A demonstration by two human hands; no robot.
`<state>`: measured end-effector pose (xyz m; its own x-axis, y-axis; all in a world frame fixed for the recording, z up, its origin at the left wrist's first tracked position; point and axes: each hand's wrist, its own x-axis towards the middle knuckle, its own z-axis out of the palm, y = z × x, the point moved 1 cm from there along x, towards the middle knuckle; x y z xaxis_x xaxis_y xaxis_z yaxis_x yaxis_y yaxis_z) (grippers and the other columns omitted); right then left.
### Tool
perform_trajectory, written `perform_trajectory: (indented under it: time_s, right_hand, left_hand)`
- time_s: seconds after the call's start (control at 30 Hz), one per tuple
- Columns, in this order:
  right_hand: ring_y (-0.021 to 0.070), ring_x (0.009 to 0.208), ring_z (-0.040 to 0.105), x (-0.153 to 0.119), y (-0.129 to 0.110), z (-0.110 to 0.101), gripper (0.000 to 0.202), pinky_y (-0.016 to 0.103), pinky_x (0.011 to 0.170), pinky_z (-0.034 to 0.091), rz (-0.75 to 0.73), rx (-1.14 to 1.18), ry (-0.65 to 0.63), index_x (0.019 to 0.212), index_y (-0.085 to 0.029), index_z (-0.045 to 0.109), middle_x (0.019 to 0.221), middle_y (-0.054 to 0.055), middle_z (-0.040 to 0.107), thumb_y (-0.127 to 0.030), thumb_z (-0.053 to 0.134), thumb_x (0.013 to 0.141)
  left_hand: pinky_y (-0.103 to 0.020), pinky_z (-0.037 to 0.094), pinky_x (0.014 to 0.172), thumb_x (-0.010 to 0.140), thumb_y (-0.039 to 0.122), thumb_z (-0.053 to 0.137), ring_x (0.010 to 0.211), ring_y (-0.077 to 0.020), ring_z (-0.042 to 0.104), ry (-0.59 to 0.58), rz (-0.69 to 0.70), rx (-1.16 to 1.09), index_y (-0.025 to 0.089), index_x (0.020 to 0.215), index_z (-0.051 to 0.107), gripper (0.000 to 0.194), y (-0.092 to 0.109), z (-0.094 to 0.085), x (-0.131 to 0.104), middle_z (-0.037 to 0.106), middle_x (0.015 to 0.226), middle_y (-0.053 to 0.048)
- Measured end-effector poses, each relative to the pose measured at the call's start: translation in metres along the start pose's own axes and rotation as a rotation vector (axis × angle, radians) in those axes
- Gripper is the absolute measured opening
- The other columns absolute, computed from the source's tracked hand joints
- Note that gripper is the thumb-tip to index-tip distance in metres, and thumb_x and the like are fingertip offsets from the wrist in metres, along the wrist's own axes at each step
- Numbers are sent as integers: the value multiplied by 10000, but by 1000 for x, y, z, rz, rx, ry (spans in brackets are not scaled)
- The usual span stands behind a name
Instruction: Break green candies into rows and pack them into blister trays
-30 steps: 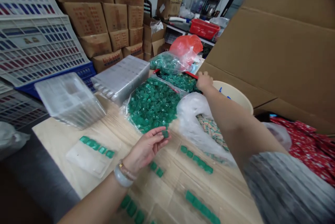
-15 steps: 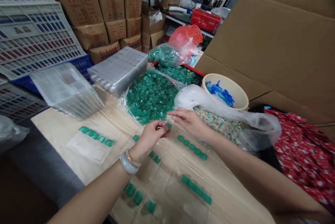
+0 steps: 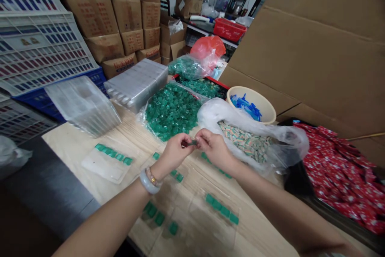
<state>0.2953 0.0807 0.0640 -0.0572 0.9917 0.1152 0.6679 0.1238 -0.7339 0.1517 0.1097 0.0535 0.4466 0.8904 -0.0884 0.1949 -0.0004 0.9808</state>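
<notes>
Above the middle of the table, my left hand [image 3: 175,150] and my right hand [image 3: 213,147] meet fingertip to fingertip. Both pinch a small green square piece [image 3: 193,142], mostly hidden by the fingers. Just beyond lies a large heap of similar green pieces [image 3: 171,108] in an opened clear bag. Below and around my hands, clear plastic trays [image 3: 102,167] lie flat, several with short rows of green pieces [image 3: 221,209] along an edge. One such row is partly covered by my right hand and forearm.
Stacks of clear trays [image 3: 136,82] stand at the back left, near white and blue crates [image 3: 45,48]. To the right are a bag of striped pieces [image 3: 246,140], a cream basin [image 3: 267,106] with blue items, and red packets [image 3: 339,177]. A large cardboard sheet [image 3: 315,48] rises behind.
My right hand, earlier stretched out and apart, has come in to my left and now pinches the green piece as well. The camera view has shifted slightly.
</notes>
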Motion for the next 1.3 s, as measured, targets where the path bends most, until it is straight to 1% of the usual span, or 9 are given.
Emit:
perform_trajectory:
  time_s: [0.1,0.23,0.37,0.5,0.77,0.87,0.97,1.1,1.3]
  right_hand:
    - [151,597,575,24,16,-15,180,256,562,409,74,-200,124,800,-228,538,651,10,606,-246,360,826]
    - [230,792,573,100,51,-59,218,332,663,400,126,-569,291,744,-192,585,804,84,626,-304,411,812]
    - [267,851,532,184,94,-92,227,405,711,375,253,-595,370,758,-187,595,831,145,600,-346,437,795]
    - [278,946,491,222,130,-93,198,447,750,345,277,-562,386,910,-163,566,1041,199,531,-225,453,760]
    - [272,903,489,218,137,-84,219,486,793,297,212,-599,296,793,-144,594,826,171,595,-306,448,772]
    - [247,955,472,204,104,-56,290,409,793,330,-38,-609,182,1021,-158,551,1055,159,544,-173,468,744]
    - [192,918,500,185,75,-11,241,301,753,374,-184,-566,-27,967,-202,579,1070,81,530,-174,491,744]
    - [151,798,525,168,65,29,204,252,720,390,-172,-507,-238,929,-165,582,960,63,534,-166,531,732]
    - [171,862,517,172,73,27,276,260,758,386,-139,-532,-230,1001,-155,567,993,78,526,-116,495,738]
  left_hand:
    - [-203,367,546,633,226,607,557,-93,478,-10,-26,-2,158,636,510,119,-6,-2,0,520,598,29]
    - [-215,390,552,643,267,619,563,-112,525,-12,-102,-74,155,712,570,141,-15,-8,0,563,586,10]
    - [-208,380,497,659,318,619,472,-96,491,18,-153,-93,158,629,539,182,-20,-19,5,522,494,28]
    - [-208,404,516,684,348,594,520,-92,503,169,-104,-86,151,574,517,238,-20,-37,18,546,578,13]
    - [-184,313,375,696,373,583,360,-61,392,328,-115,-225,153,517,464,308,-15,-66,58,444,400,42]
    - [-173,336,374,663,326,625,392,-60,434,284,-120,-302,147,608,499,226,-9,-64,73,486,485,39]
    - [-185,413,434,685,263,603,501,-79,517,272,-170,-457,135,752,550,154,-3,-58,80,549,643,7]
    - [-217,467,528,743,194,527,575,-86,546,281,-286,-727,134,836,545,112,0,-52,70,561,702,-14]
    - [-226,466,607,644,19,521,604,-82,538,208,-407,-789,114,845,562,227,2,-48,38,564,715,-26]
